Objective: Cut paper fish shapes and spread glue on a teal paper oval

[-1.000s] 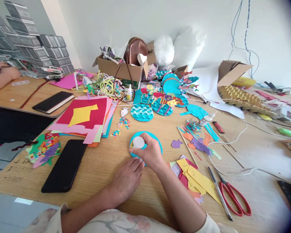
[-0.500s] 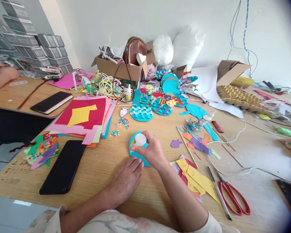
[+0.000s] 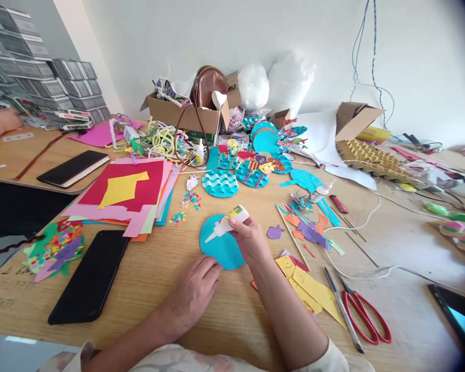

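A round blue paper disc (image 3: 220, 253) lies flat on the table in front of me. My right hand (image 3: 249, 238) grips a white glue bottle (image 3: 232, 219) above it, tilted so the nozzle points down and left over the disc. My left hand (image 3: 196, 289) rests at the disc's lower left edge, fingertips touching it, fingers stretched out and lying flat. Beyond the disc are small confetti-like paper bits (image 3: 178, 218) and a finished-looking blue disc with pale wavy strips (image 3: 220, 183).
Left of me lie a black phone (image 3: 91, 276) and stacked coloured paper (image 3: 120, 191). To the right are yellow paper pieces (image 3: 313, 289), a pen (image 3: 343, 310), red-handled scissors (image 3: 366, 315) and a white cable (image 3: 358, 227). A cardboard box (image 3: 170, 113) with a brown bag stands at the back.
My right hand has turned the glue bottle from base toward me to lying slantwise, nozzle down-left. More of the blue disc shows. The whole view has shifted slightly.
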`<action>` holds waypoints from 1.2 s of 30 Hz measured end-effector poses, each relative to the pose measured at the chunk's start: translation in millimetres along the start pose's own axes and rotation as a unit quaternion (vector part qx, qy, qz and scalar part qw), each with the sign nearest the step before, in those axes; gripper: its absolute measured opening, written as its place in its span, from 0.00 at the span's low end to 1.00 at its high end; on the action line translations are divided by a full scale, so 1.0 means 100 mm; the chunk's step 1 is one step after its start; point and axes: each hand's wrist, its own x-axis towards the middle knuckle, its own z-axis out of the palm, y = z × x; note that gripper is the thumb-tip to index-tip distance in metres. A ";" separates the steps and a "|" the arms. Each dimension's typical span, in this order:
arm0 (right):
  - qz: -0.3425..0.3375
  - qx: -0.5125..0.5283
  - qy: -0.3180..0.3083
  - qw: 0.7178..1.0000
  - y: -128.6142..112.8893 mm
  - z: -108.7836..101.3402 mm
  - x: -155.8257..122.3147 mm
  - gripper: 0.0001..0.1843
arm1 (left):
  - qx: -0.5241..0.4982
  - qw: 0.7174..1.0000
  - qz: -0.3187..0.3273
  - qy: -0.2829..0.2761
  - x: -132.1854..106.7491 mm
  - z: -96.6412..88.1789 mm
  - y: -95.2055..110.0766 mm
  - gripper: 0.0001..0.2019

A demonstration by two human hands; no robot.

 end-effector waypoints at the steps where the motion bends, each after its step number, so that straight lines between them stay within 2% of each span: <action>1: 0.005 0.012 0.003 1.000 -0.01 -0.01 0.00 0.14 | -0.021 1.000 -0.014 0.003 0.00 -0.03 0.00 0.12; 4: 0.026 0.045 0.011 0.999 -0.02 -0.03 0.01 0.15 | -0.096 0.993 -0.061 0.026 0.01 -0.13 -0.03 0.10; 8: 0.061 0.087 0.011 0.994 -0.02 -0.07 0.03 0.13 | -0.159 0.976 -0.110 0.096 0.07 -0.33 -0.10 0.08; 14: 0.117 0.147 0.002 0.982 0.00 -0.06 0.04 0.10 | -0.149 0.968 -0.107 0.169 0.23 -0.57 -0.15 0.06; 19: 0.145 0.179 -0.006 0.973 0.04 0.01 0.01 0.10 | -0.135 0.966 -0.086 0.203 0.35 -0.57 -0.15 0.05; 30: 0.175 0.230 -0.019 0.957 0.12 0.10 -0.06 0.09 | -0.110 0.968 -0.053 0.221 0.52 -0.61 -0.07 0.06; 36: 0.148 0.226 -0.012 0.963 0.13 0.11 -0.10 0.10 | -0.092 0.967 -0.063 0.228 0.52 -0.62 -0.06 0.05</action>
